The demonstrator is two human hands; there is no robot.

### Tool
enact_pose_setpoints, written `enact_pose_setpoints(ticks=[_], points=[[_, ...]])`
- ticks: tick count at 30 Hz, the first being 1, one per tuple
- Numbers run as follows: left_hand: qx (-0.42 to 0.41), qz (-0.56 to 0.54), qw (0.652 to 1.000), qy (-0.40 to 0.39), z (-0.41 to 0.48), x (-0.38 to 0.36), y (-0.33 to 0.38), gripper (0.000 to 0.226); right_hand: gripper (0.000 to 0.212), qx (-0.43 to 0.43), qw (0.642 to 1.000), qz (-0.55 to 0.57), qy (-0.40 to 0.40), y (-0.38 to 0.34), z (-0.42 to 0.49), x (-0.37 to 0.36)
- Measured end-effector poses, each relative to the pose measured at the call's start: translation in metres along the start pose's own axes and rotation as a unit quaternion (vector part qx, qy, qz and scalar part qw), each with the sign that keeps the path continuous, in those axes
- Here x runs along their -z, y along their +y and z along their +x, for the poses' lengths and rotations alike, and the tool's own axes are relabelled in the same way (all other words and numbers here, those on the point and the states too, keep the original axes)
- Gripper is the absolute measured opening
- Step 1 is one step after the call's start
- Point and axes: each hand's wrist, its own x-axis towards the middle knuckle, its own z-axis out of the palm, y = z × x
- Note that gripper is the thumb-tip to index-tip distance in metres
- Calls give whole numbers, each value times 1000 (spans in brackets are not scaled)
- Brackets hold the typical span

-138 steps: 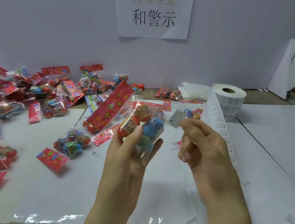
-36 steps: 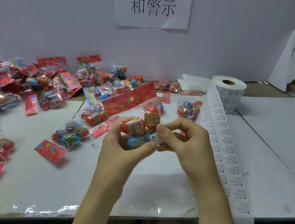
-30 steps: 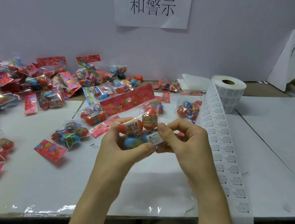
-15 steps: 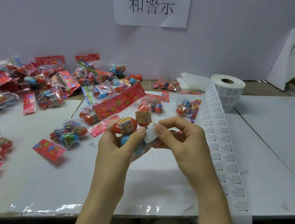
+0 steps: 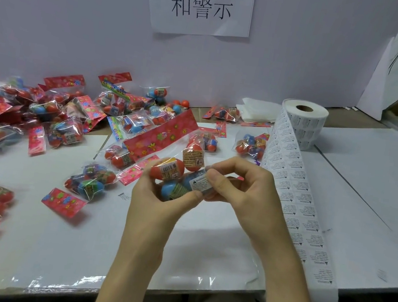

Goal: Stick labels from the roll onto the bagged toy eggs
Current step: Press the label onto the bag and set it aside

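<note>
The eggs [image 5: 167, 169] mid-frame are coloured orange-red and blue, the header [image 5: 161, 135] red with flowers. The roll [image 5: 306, 122] is printed black on white.

At the centre of the frame a bag of toy eggs [image 5: 177, 173] sits between the left hand [image 5: 160, 196], gripping it from the lower left, and the right hand [image 5: 243, 190], pinching its right end, where a label [image 5: 199, 183] lies on the bag. The label roll [image 5: 304, 124] stands on the table [image 5: 366, 187] right of centre, its strip [image 5: 296, 197] running down behind the right hand and over the table's near edge at lower right. A heap of bagged eggs [image 5: 44, 113] fills the left side before the wall [image 5: 58, 16], where a paper sign [image 5: 201, 2] hangs at top centre
</note>
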Motion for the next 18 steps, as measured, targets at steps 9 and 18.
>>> enact_pose_setpoints(ticks=[9,18], points=[[-14,27,998,-47,1,0,-4,68,23,-15,999,-40,-11,-1,-1,9],[-19,46,998,-33,5,6,-6,24,29,-39,993,-85,-66,1,0,12]])
